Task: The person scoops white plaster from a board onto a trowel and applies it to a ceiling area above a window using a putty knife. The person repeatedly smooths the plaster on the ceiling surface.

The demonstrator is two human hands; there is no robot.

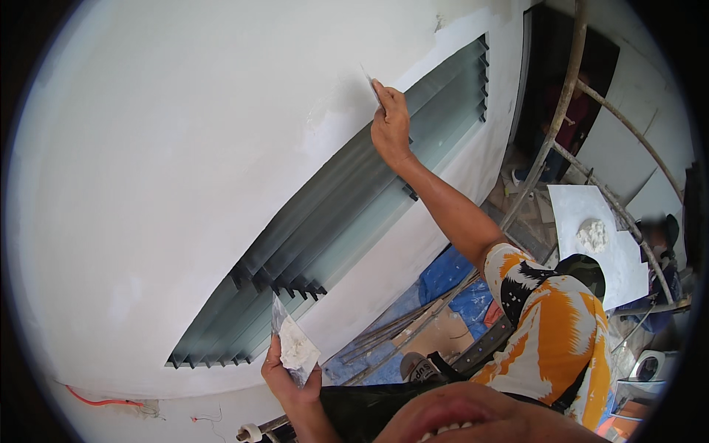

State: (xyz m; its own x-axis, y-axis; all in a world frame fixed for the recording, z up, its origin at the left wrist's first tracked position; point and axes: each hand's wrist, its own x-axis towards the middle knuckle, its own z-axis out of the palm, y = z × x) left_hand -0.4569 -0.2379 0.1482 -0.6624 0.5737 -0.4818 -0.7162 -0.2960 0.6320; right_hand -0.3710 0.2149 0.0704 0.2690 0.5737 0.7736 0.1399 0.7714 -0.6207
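My right hand (391,125) is raised to the white wall (185,148) just above the louvred window (354,192). It grips a thin putty knife (371,87), seen nearly edge-on, its blade at the wall surface. Lower down, my left hand (292,387) is closed around a flat metal blade (278,313) loaded with a lump of white putty (297,348). That blade is in front of the window's lower end, apart from the right hand. How its handle sits in the palm is hidden.
Rusty scaffold tubes (552,136) rise on the right. Beside them lies a white board (565,214) bearing a heap of putty (592,235). Below are blue sheeting (450,277) and long rods (413,317). A person (565,118) stands in the dark doorway; an orange conduit (103,400) leaves the wall lower left.
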